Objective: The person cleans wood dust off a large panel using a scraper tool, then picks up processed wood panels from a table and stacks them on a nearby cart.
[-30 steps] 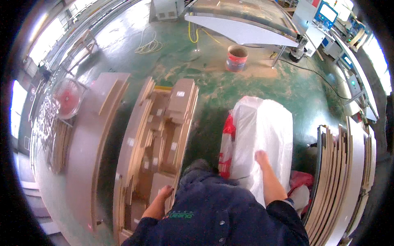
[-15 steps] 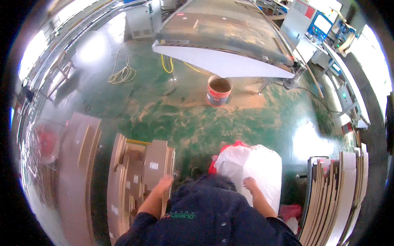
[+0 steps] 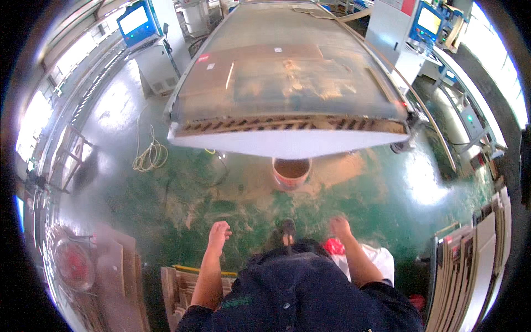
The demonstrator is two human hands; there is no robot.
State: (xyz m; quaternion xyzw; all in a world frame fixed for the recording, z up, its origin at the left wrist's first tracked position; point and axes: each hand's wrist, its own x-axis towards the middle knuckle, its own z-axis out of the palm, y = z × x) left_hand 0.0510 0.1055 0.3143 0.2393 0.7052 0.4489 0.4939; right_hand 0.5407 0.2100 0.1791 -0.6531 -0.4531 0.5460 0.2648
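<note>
Fingers (image 3: 225, 226) of the left hand (image 3: 218, 233) bend loosely, slightly apart; those of the right hand (image 3: 339, 226) are blurred — whether apart or together I cannot tell. Near the right hand sits the white-covered bundle (image 3: 384, 262), partly hidden by forearm (image 3: 359, 259) and jacket (image 3: 298, 301), while the stacked boards (image 3: 178, 290) run behind the left forearm (image 3: 210, 276). Green lettering (image 3: 237, 302) is too smeared to read, and the pale labels (image 3: 210, 66) on the machine table's panel (image 3: 257, 62) are too small.
</note>
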